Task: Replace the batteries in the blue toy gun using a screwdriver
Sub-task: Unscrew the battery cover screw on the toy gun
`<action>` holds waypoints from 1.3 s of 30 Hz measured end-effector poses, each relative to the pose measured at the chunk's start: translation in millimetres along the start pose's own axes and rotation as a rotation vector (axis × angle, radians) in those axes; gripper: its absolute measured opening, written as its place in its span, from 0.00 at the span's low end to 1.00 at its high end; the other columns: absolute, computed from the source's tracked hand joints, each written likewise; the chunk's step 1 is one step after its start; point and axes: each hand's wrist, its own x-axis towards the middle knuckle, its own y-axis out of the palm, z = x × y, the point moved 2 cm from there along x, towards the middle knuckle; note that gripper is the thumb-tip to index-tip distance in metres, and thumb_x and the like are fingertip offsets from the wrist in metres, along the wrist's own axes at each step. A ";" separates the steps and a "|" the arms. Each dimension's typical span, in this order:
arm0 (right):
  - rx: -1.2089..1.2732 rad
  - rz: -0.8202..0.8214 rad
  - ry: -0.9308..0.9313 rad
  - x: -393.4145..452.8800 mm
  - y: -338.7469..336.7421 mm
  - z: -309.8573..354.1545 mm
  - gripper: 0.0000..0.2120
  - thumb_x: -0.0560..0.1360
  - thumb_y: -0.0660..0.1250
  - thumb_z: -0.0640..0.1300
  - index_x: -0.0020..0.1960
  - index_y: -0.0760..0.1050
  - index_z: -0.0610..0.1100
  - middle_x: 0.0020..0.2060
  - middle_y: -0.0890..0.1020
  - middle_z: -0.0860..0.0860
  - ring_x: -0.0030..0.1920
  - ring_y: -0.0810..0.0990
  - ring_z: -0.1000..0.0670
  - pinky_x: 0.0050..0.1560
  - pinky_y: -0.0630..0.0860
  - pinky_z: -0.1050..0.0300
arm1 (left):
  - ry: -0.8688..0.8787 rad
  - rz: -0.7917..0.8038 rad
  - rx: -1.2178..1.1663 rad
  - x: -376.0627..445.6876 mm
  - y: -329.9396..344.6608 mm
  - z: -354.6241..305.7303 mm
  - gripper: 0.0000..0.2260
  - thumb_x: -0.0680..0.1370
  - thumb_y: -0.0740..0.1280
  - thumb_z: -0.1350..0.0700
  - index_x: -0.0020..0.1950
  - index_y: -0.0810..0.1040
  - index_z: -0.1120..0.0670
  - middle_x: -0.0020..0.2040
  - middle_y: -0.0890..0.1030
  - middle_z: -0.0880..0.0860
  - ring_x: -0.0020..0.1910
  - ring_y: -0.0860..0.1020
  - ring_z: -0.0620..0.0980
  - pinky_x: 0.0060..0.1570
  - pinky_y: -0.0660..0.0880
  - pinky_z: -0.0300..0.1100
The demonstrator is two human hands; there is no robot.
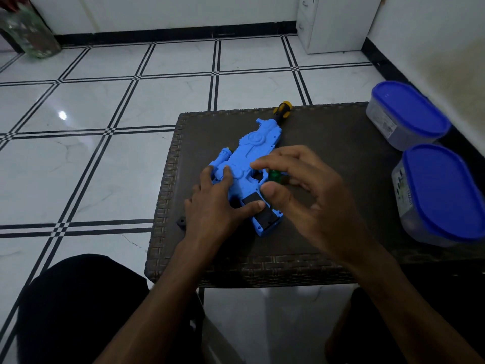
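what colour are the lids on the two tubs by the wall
Blue, both lids; seen clearly in the head view.

- No text can be read anywhere.
- The near container [430, 206], right of the right hand [309, 190], bears a label too blurred to read.
- The far container [401, 119] likewise.

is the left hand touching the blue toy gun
Touching. The head view shows the left hand pressed flat on the blue toy gun, thumb lying across its grip.
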 end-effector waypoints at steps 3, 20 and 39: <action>-0.064 -0.083 -0.015 1.8 -3.1 -1.3 0.09 0.72 0.74 0.45 0.51 0.82 0.43 0.47 0.78 0.48 0.48 0.79 0.53 0.49 0.76 0.63 | -0.013 0.011 0.019 0.0 0.6 -0.1 0.45 0.66 0.64 0.28 0.78 0.57 0.47 0.79 0.49 0.53 0.75 0.60 0.58 0.68 0.64 0.62; 0.005 -0.038 -0.050 1.2 -2.3 -3.6 0.09 0.74 0.71 0.35 0.54 0.81 0.41 0.48 0.80 0.49 0.49 0.82 0.50 0.49 0.79 0.54 | -0.025 0.040 0.041 0.8 1.4 -1.0 0.46 0.67 0.65 0.28 0.78 0.54 0.46 0.80 0.47 0.53 0.75 0.59 0.59 0.69 0.63 0.61; 0.009 -0.065 -0.006 -3.9 -7.3 -4.2 0.12 0.76 0.67 0.33 0.59 0.80 0.40 0.57 0.82 0.50 0.59 0.80 0.54 0.58 0.78 0.57 | -0.025 0.038 0.057 1.7 2.1 -0.8 0.46 0.66 0.64 0.28 0.78 0.54 0.46 0.80 0.48 0.53 0.75 0.58 0.58 0.70 0.62 0.60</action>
